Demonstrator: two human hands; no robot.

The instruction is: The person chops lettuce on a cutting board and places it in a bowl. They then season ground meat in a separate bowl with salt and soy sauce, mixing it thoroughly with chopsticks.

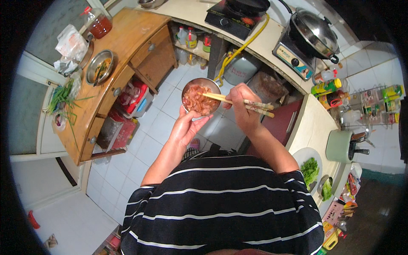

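Observation:
My left hand point(188, 122) holds up a small stainless steel bowl point(204, 80), with the thumb on its near rim and the fingers beneath. Strips of raw meat point(198, 100) fill much of the bowl. In my right hand point(244, 102) is a pair of wooden chopsticks point(220, 97) with patterned upper ends. Their tips reach into the meat near the bowl's middle. Both hands are in front of my body, above the tiled floor.
To the left, a wooden desk point(137, 28) carries a metal bowl of food point(99, 67), green onions point(63, 97) and a jug of red-brown liquid point(99, 25). A lidded wok point(314, 32) stands on a gas stove point(291, 60). Leafy greens point(309, 172) lie on the right counter.

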